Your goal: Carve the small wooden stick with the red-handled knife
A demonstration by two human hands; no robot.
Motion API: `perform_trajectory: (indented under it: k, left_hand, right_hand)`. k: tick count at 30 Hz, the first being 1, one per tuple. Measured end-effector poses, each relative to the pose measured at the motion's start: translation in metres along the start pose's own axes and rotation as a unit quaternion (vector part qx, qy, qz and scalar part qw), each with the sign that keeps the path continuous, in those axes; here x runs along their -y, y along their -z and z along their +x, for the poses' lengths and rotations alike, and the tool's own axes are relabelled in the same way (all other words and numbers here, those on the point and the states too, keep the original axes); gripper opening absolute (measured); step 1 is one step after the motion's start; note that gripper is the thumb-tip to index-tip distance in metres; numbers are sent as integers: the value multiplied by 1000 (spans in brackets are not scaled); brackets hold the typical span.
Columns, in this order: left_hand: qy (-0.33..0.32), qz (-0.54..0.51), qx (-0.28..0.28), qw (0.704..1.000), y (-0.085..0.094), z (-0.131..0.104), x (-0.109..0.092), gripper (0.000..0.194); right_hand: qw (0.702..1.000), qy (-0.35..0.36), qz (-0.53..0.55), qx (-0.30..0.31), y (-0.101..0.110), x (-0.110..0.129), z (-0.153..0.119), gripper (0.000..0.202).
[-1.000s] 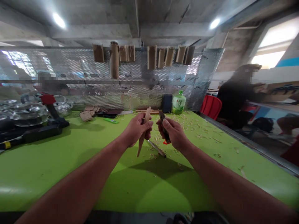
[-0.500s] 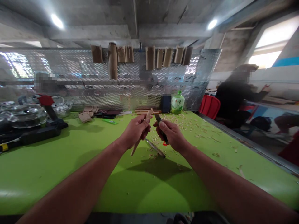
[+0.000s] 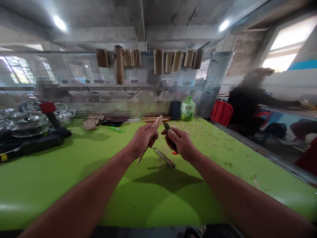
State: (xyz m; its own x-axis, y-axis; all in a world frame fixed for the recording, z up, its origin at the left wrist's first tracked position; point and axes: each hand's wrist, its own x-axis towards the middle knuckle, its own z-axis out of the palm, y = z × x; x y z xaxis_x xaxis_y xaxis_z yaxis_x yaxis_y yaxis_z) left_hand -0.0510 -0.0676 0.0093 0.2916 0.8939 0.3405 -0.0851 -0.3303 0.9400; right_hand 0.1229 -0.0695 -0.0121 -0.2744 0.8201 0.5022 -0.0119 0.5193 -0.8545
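a green table [image 3: 61,172] spans the view, with a perforated metal screen [image 3: 74,82] along its far edge, a seated person [image 3: 247,102] off its right side, and a green bottle [image 3: 188,109] standing at its back near the screen. above the middle of the table the left hand [image 3: 142,138] is closed around a wooden stick [image 3: 148,138], held tilted with its upper end away from the person, while the right hand [image 3: 180,143] is clenched on a knife [image 3: 170,137] whose blade tip sits just beside the stick's upper end. a metal tool [image 3: 163,157] lies on the table below the hands among scattered wood shavings [image 3: 205,132].
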Motion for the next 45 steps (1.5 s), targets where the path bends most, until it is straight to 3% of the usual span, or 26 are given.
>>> perform_trajectory:
  k: [5,11,20,26,45]
  left_hand:
    - [-15,18,0,1000,-1,0,-3,29]
    - [16,30,-14,999,-3,1,-4,19]
    - [-63,110,-14,992,-1,3,-1,22]
    - [-78,143,-15,987,-1,2,-3,28]
    - [-60,125,-13,990,-2,-1,-7,23]
  right_hand:
    - [1000,12,-3,-2,0,1,-1,48]
    - [999,10,-43,-27,3,-1,0,48]
    - [976,16,-215,-6,3,3,0,38]
    - [959,18,-279,-40,4,-1,0,40]
    - [964,27,-262,-39,3,4,0,38]
